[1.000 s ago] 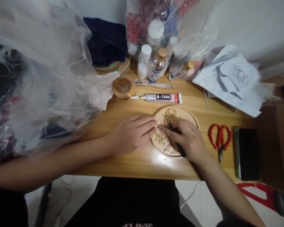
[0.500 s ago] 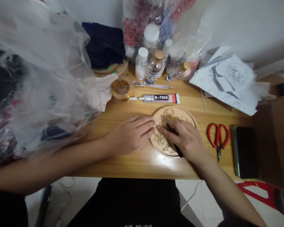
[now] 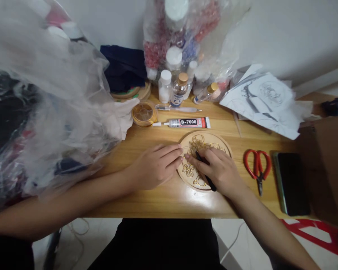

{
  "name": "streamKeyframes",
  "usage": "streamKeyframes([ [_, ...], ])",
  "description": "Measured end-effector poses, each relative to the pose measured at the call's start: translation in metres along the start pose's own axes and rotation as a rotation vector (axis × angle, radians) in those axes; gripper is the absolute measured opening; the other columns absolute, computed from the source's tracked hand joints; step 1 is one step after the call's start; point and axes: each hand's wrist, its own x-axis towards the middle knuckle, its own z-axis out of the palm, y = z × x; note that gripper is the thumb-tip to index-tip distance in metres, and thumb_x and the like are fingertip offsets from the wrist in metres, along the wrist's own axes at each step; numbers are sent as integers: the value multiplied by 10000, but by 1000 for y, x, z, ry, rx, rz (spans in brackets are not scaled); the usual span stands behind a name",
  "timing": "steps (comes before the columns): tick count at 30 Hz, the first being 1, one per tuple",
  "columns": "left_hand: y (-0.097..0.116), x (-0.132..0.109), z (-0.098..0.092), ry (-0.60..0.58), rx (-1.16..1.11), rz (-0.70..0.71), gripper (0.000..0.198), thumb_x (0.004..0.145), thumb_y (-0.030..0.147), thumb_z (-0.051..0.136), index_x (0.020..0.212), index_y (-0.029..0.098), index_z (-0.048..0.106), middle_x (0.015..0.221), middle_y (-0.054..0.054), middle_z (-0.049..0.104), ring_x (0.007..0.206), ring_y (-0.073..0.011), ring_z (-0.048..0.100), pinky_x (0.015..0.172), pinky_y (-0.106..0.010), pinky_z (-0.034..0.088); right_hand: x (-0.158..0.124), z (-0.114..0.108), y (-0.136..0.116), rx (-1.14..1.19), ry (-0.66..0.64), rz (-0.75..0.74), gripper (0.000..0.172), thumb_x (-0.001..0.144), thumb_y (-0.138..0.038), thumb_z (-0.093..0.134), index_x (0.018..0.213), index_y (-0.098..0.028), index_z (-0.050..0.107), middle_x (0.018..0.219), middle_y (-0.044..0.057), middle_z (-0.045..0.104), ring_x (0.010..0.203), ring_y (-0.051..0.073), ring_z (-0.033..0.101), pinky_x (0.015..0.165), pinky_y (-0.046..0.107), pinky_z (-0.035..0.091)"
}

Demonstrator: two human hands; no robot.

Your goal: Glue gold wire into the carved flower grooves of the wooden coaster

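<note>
A round wooden board (image 3: 229,148) with a raised rim lies on the table, bearing curled gold wire shapes (image 3: 189,169). At its left edge, my left hand (image 3: 157,167) has its fingers together and their tips on the rim; the thumb is hidden beneath. Over the right half of the board, my right hand (image 3: 219,168) is closed around slim black tweezers (image 3: 210,183), slanting across the wire. The tips of the tweezers are too small to make out among the wire. My right thumb comes close to the left fingertips.
Behind the board lie a B-7000 glue tube (image 3: 188,122), a gold wire spool (image 3: 143,113) and a pen (image 3: 180,109). Small bottles (image 3: 179,90) stand farther back. Red-handled pliers (image 3: 257,167) and a phone (image 3: 291,183) are rightward. Plastic bags (image 3: 67,105) crowd the left; drawn sheets (image 3: 263,99) lie back right.
The camera view has tilted, so the table and its things sit slightly lower in the picture. Both hands keep nearly the same place on the board, with little finger movement.
</note>
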Motion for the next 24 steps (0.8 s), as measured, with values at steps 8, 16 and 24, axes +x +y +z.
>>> streamKeyframes([
  [8,1,1,0,4,13,-10,214,895,137,459,1024,85,621,1104,-119,650,1108,-233,570,841,-344,529,-2,3,3,49,7,-18,283,921,-194,450,1121,-201,650,747,69,560,728,186,478,617,296,379],
  [16,0,2,0,15,-8,-7,199,888,133,473,1009,74,620,1109,-125,647,1103,-248,573,852,-360,528,3,0,0,37,26,4,276,934,-191,419,1017,-204,682,712,54,544,701,169,462,606,279,354],
  [24,1,1,-1,-2,4,-12,199,887,133,469,1013,89,617,1121,-118,645,1113,-241,568,837,-351,516,-1,4,2,47,28,11,260,921,-192,453,1062,-218,670,733,57,543,719,170,467,621,282,355],
])
